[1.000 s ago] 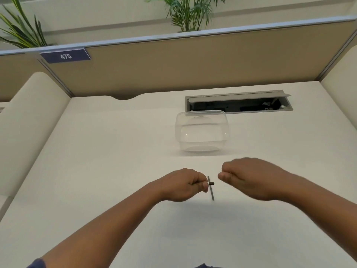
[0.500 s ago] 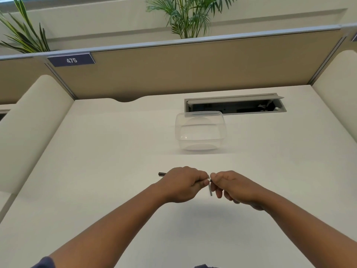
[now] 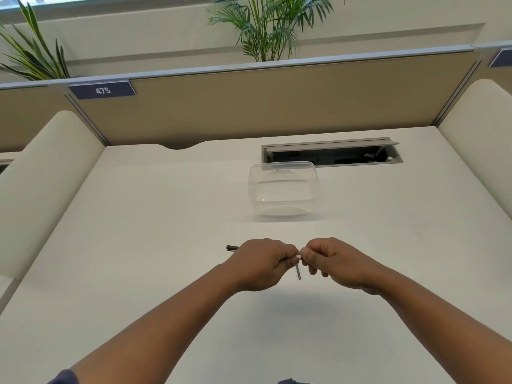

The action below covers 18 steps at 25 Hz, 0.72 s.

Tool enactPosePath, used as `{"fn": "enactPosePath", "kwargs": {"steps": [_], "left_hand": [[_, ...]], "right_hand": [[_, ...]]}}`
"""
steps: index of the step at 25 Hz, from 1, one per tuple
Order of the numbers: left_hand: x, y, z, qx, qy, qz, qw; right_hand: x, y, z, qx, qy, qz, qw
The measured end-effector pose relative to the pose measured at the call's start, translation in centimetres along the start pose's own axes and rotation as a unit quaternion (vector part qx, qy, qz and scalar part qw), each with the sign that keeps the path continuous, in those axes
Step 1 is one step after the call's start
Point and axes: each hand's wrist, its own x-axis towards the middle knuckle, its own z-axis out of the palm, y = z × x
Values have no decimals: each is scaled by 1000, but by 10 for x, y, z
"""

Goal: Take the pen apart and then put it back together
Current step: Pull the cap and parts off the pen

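Cream laminate desktop [image 3: 138, 245] fills the cubicle, smooth and matte, with wide bare room to either side of two bare hands held close together above its near middle. The left hand [image 3: 263, 263] is curled into a fist around a slim dark pen barrel [image 3: 232, 248], whose black end pokes out past the knuckles on the left; the right hand [image 3: 332, 261] is closed too, its fingertips pinching a small pale part just at the left thumb — what that part is cannot be made out. A thin grey metal rod [image 3: 298, 272] hangs down between the two hands, its lower tip free above the desk. Well beyond the hands sits a clear, round-cornered plastic tub [image 3: 284, 189], and just behind it an open grey cable hatch [image 3: 332, 155] is cut into the surface. Tan fabric partition [image 3: 277, 106] bounds the far edge, bearing a navy plate reading 475 [image 3: 102, 90]; rounded cream side panels [image 3: 47, 176] close in left and right — green palm fronds [image 3: 266, 26] rise behind.
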Motion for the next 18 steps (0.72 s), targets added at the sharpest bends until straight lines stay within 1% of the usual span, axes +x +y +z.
{"fn": "enactPosePath", "kwargs": {"steps": [1,4,6,9,15,18], "left_hand": [[-1,0,0,1,1,0,1000],[-2,1,3,3,1,0,1000],[-3,1,4,4,0,-2,1000],[-4,1,5,0,1,-1,1000],[-5,1,4,0,5,-6,1000],[-5,1,4,-1,12,-2,1000]], "right_hand": [[0,1,0,-6,14,-1,1000],[-1,0,-6,-39,90,-8,995],[-2,-1,-9,-51,126,-33,990],[-4,-1,-10,-15,112,-44,993],[-5,2,-5,-4,90,-9,996],[-5,0,2,31,45,20,998]]}}
